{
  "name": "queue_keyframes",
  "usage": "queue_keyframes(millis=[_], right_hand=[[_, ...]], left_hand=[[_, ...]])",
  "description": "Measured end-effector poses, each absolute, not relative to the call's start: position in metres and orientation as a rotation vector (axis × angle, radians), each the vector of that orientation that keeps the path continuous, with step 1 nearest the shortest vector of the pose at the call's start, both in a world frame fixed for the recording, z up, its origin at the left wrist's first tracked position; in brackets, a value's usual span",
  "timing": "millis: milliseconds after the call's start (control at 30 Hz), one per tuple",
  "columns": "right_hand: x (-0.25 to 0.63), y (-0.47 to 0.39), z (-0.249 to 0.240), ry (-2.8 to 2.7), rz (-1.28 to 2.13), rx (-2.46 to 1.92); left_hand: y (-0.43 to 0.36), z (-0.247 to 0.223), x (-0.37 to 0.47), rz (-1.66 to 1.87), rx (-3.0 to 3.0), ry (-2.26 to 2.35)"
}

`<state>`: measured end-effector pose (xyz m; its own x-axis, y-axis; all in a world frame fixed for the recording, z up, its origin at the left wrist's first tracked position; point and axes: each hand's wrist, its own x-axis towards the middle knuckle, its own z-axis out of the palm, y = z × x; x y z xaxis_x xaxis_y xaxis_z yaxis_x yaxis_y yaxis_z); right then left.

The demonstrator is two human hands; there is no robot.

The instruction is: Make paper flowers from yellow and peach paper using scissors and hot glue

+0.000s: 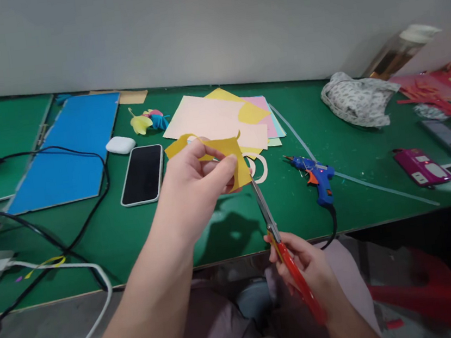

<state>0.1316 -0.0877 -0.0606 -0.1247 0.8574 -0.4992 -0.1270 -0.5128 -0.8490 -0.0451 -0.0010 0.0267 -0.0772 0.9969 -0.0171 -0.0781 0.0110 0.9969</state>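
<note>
My left hand [198,186] pinches a piece of yellow paper [229,149] between thumb and fingers, held above the table. The paper bends, and a thin curled sliver stands up at its top edge. In my right hand [307,268] is a pair of scissors [270,218] with red handles, pointing up and away from me. Their blade tips meet the lower right corner of the paper. Whether the blades are parted is hard to see. Behind the paper lies a pale curved paper cutout [263,167], partly hidden.
Coloured paper sheets [202,111] lie at the back. To the left are a phone [143,174], a white case [120,145], a blue board [71,149] and cables. A blue glue gun [319,179] with its stick rests right, near a purple device [422,166] and a cloth bundle [356,99].
</note>
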Motion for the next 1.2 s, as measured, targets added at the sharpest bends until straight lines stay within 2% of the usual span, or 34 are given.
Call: queue_keyframes(millis=[1200], right_hand=[[0.1304,-0.0872,-0.0644,-0.885,1.686,-1.377]], left_hand=[[0.0019,0.0190,-0.0426,1.267,1.174,1.356]])
